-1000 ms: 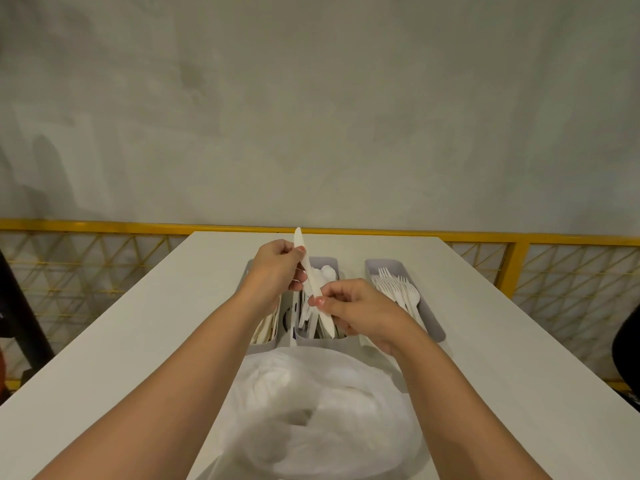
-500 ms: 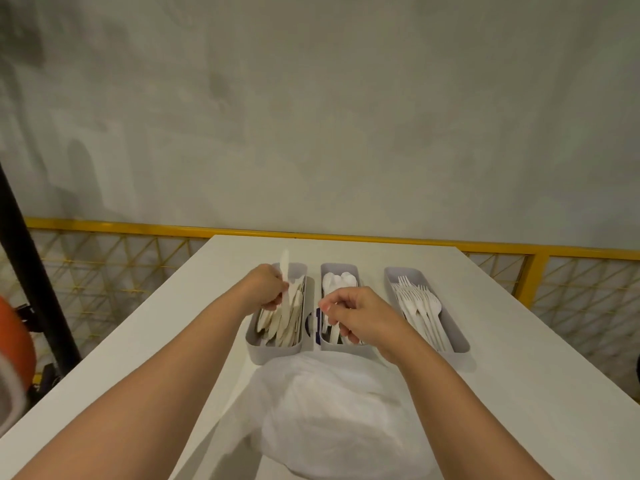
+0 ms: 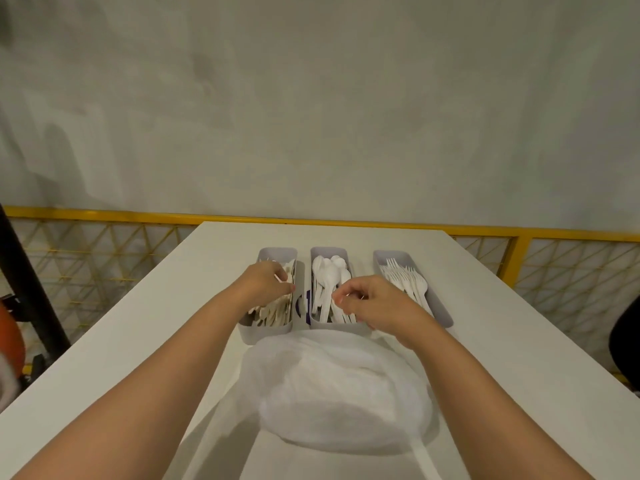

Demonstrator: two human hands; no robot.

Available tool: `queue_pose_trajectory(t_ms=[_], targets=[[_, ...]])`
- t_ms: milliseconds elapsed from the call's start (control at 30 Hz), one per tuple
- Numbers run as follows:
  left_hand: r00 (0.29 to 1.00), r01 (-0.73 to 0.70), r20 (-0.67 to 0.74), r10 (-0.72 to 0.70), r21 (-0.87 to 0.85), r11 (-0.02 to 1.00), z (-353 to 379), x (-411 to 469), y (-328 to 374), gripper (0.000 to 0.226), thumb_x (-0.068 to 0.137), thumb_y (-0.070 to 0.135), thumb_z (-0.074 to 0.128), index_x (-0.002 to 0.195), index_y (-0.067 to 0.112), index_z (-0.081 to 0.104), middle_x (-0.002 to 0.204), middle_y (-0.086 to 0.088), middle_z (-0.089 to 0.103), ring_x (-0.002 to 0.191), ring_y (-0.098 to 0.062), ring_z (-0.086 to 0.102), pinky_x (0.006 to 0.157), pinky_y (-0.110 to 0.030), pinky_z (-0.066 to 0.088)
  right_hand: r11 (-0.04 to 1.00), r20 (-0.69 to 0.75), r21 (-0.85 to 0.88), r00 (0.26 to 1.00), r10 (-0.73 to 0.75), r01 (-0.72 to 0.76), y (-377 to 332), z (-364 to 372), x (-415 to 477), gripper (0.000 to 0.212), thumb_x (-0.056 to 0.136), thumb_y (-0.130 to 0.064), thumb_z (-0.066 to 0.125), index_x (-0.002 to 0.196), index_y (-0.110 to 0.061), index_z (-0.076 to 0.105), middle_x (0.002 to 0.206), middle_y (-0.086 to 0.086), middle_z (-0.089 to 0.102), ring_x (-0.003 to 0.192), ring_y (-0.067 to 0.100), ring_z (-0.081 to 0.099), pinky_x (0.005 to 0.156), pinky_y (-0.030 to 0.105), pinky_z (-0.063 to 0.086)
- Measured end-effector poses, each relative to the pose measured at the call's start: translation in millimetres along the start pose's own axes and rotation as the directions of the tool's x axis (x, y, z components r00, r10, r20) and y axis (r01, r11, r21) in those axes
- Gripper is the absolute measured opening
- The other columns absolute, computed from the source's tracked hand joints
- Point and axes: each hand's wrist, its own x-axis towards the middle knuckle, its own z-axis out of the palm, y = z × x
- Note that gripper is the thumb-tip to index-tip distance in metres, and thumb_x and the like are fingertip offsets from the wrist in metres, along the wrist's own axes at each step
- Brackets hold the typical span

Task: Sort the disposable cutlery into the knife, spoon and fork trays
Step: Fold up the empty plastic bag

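Three grey trays stand side by side on the white table (image 3: pixel 519 358). The knife tray (image 3: pixel 277 251) is on the left, the spoon tray (image 3: pixel 328 249) in the middle and the fork tray (image 3: pixel 441 315) on the right, and each holds several white pieces. My left hand (image 3: pixel 266 284) is low in the knife tray, fingers curled round a white knife (image 3: pixel 278 278) that it mostly hides. My right hand (image 3: pixel 369 301) hangs over the near end of the spoon tray and pinches the handle of a white spoon (image 3: pixel 326 299).
A crumpled white plastic bag (image 3: pixel 339 393) lies in front of the trays, between my forearms. Behind the table runs a yellow mesh railing (image 3: pixel 519 244). A black post (image 3: pixel 24 282) stands at the left and a dark object (image 3: pixel 627 344) sits at the right edge.
My hands parted from holding the pieces together above the trays. The left lowered the knife into the knife tray. The right dropped to the spoon tray with the spoon.
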Motion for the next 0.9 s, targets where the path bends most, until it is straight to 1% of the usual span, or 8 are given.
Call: queue_pose_trajectory(t_ms=[67, 167, 400, 533, 633, 733, 833, 900], targets=[[0.999, -0.014, 0.045, 0.016, -0.036, 0.999, -7.9, -17.3, -5.6, 0.017, 0.088, 0.027, 0.062, 0.094, 0.011, 0.062, 0.088, -0.008, 0.061, 0.073, -0.020, 0.056, 0.062, -0.027, 0.047, 1.000, -0.006, -0.019, 1.000, -0.013, 0.012, 4.4, -3.4, -7.5, 0.014, 0.089, -0.015, 0.059, 0.097, -0.012, 0.070, 0.079, 0.002, 0.055, 0.071, 0.009, 0.050, 0.068, 0.020, 0.040], [0.996, 0.003, 0.091, 0.004, -0.074, 0.997, -20.9, -43.7, -21.4, 0.021, 0.087, 0.026, 0.063, 0.076, 0.010, 0.058, 0.068, -0.003, 0.057, 0.060, -0.015, 0.051, 0.053, -0.022, 0.042, 0.993, -0.038, -0.116, 0.999, 0.000, -0.004, 14.5, -8.1, -19.0, 0.020, 0.086, -0.020, 0.064, 0.104, -0.011, 0.068, 0.081, 0.000, 0.053, 0.074, 0.011, 0.049, 0.073, 0.022, 0.040], [0.957, 0.141, 0.219, -0.191, 0.226, 0.964, -10.5, -83.1, -43.9, 0.034, 0.087, 0.042, 0.059, 0.081, 0.008, 0.060, 0.078, -0.003, 0.063, 0.069, -0.015, 0.057, 0.058, -0.020, 0.047, 0.925, 0.075, -0.348, 0.978, 0.193, -0.156, 33.8, -7.8, -47.5, 0.059, 0.078, -0.039, 0.072, 0.129, -0.018, 0.051, 0.125, 0.002, 0.044, 0.106, 0.013, 0.047, 0.085, 0.023, 0.040], [0.963, 0.129, 0.188, -0.192, 0.304, 0.944, 11.8, -89.9, -46.5, 0.048, 0.077, 0.057, 0.064, 0.091, 0.012, 0.056, 0.089, -0.006, 0.064, 0.071, -0.018, 0.057, 0.058, -0.019, 0.042, 0.820, 0.111, -0.539, 0.949, 0.294, -0.191, 42.9, -2.6, -55.6, 0.089, 0.077, -0.047, 0.070, 0.147, -0.021, 0.023, 0.152, 0.006, 0.019, 0.136, 0.025, 0.031, 0.106, 0.035, 0.036], [0.977, 0.066, 0.201, -0.077, 0.060, 0.996, 29.7, -91.7, -49.0, 0.056, 0.072, 0.038, 0.077, 0.121, 0.021, 0.053, 0.115, -0.002, 0.061, 0.094, -0.018, 0.057, 0.073, -0.024, 0.049, 0.799, 0.166, -0.562, 0.917, 0.364, -0.215, 48.1, 0.6, -61.6, 0.096, 0.077, -0.038, 0.073, 0.150, -0.022, 0.013, 0.153, 0.005, 0.021, 0.136, 0.026, 0.032, 0.105, 0.034, 0.037], [0.979, -0.018, 0.189, 0.075, -0.289, 0.957, 38.3, -96.0, -55.0, 0.051, 0.071, 0.009, 0.075, 0.118, 0.023, 0.059, 0.119, -0.004, 0.063, 0.108, -0.024, 0.060, 0.090, -0.038, 0.051, 0.908, 0.219, -0.352, 0.923, 0.317, -0.228, 55.4, -3.6, -66.3, 0.069, 0.080, -0.015, 0.068, 0.141, -0.025, 0.037, 0.127, -0.001, 0.050, 0.109, 0.022, 0.053, 0.078, 0.025, 0.048], [0.977, -0.066, 0.108, 0.186, -0.671, 0.739, 37.3, -99.8, -65.9, 0.055, 0.054, 0.007, 0.071, 0.109, 0.011, 0.066, 0.111, -0.012, 0.066, 0.100, -0.031, 0.064, 0.082, -0.039, 0.053, 0.962, 0.158, -0.040, 0.949, 0.273, -0.270, 65.3, -13.0, -71.2, 0.042, 0.086, -0.008, 0.061, 0.126, -0.017, 0.054, 0.112, 0.003, 0.060, 0.102, 0.025, 0.059, 0.084, 0.034, 0.050], [0.972, -0.054, 0.089, 0.216, -0.814, 0.579, 36.9, -99.8, -72.6, 0.042, 0.053, -0.002, 0.066, 0.095, 0.003, 0.069, 0.110, -0.012, 0.059, 0.090, -0.023, 0.065, 0.071, -0.030, 0.054, 0.977, 0.075, 0.078, 0.978, 0.192, -0.198, 76.0, -17.5, -72.3, 0.032, 0.088, -0.004, 0.057, 0.119, -0.011, 0.060, 0.109, 0.008, 0.064, 0.102, 0.024, 0.061, 0.091, 0.036, 0.048]])
